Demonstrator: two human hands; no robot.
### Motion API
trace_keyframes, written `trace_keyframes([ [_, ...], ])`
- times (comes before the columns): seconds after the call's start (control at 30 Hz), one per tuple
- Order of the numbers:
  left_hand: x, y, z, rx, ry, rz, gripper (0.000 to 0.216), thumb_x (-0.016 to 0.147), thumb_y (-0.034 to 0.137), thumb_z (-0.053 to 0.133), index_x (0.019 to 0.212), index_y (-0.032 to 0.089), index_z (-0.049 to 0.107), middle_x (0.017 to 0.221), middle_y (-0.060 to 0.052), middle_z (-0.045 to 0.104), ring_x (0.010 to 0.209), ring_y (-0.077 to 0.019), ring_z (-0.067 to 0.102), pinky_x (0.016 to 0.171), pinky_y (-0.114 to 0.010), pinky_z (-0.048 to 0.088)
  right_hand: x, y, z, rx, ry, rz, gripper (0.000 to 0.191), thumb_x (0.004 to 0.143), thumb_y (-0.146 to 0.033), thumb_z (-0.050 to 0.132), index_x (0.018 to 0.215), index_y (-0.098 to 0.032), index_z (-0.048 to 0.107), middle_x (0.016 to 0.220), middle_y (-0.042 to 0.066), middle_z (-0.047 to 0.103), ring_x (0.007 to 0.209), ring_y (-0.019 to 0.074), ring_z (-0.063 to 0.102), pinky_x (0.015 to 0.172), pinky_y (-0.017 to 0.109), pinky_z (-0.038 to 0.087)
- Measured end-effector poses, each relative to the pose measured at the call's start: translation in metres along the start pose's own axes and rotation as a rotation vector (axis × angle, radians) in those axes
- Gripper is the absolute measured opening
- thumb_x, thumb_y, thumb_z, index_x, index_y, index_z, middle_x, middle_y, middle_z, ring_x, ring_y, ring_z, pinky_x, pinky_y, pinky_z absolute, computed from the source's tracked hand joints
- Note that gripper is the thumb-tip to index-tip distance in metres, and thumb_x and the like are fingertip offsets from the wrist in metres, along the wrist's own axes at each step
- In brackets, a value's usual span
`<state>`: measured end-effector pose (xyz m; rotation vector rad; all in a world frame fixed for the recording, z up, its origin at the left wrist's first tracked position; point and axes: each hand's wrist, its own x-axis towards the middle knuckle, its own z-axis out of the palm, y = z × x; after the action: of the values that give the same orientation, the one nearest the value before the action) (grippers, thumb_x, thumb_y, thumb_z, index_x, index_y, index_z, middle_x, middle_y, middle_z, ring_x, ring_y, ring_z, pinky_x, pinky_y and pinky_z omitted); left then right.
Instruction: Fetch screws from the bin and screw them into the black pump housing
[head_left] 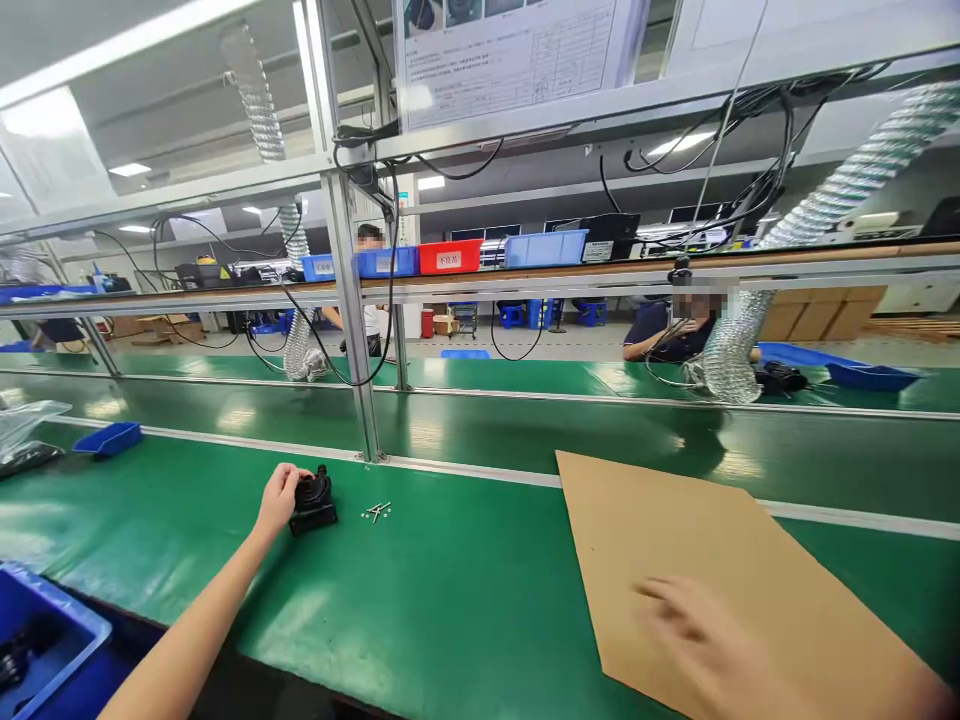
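Note:
My left hand (280, 494) is closed on the left side of a black plastic part (313, 502) that stands on the green bench mat (450, 590). To the right of that part lies a small pile of screws (377, 511) with a few tiny washers or nuts. Over a sheet of brown cardboard (667, 530) on the bench's right, my right hand (694, 625) is smeared by motion. Its fingers are too blurred to tell what, if anything, they hold.
A blue bin (52, 640) with black parts sits at the lower left. Farther back are a small blue tray (109, 439) and a plastic bag (30, 435). A metal post (352, 330) rises behind the screws. Across the line sits a person (660, 330) beside a flexible duct (731, 350).

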<state>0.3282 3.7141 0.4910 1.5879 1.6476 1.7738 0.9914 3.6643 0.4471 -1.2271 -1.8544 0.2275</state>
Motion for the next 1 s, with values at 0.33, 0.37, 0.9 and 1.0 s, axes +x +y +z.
trace_keyframes([
  [0.33,-0.142,0.075,0.080,-0.100,-0.201,0.067,0.036,0.105,0.050,0.043,0.095,0.021,0.062,0.094,-0.007,0.065,0.090,-0.0222,0.060,0.085,-0.036,0.045,0.139,-0.131,0.261,0.057,-0.409,-0.332,0.037,0.102,-0.027,0.049,0.136,-0.024,0.062,0.130,0.009,0.059,0.113,0.0233,0.062,0.098,0.036,0.051],
  [0.37,-0.150,0.086,0.092,-0.127,-0.276,0.097,0.035,0.105,0.048,0.043,0.095,0.021,0.062,0.094,-0.008,0.064,0.089,-0.0219,0.060,0.084,-0.036,0.045,0.151,-0.131,0.271,0.056,-0.433,-0.365,0.036,0.102,-0.028,0.050,0.136,-0.026,0.064,0.129,0.008,0.059,0.113,0.0229,0.063,0.096,0.035,0.051],
  [0.9,-0.025,0.009,0.138,-0.272,-0.198,-0.246,0.052,0.084,0.066,0.065,0.084,0.016,0.053,0.070,-0.001,0.059,0.051,-0.0086,0.044,0.046,-0.021,0.029,0.178,-0.145,0.290,-0.100,-0.520,-0.310,0.018,0.103,-0.022,0.054,0.105,-0.018,0.071,0.115,0.007,0.062,0.099,0.0214,0.065,0.080,0.032,0.049],
  [1.0,-0.033,0.010,0.134,-0.242,-0.224,-0.257,0.052,0.085,0.066,0.065,0.087,0.015,0.055,0.067,0.000,0.059,0.048,-0.0066,0.040,0.044,-0.019,0.028,0.178,-0.148,0.292,-0.147,-0.544,-0.267,0.019,0.101,-0.015,0.052,0.109,-0.010,0.068,0.117,0.016,0.061,0.105,0.0303,0.063,0.082,0.039,0.049],
])
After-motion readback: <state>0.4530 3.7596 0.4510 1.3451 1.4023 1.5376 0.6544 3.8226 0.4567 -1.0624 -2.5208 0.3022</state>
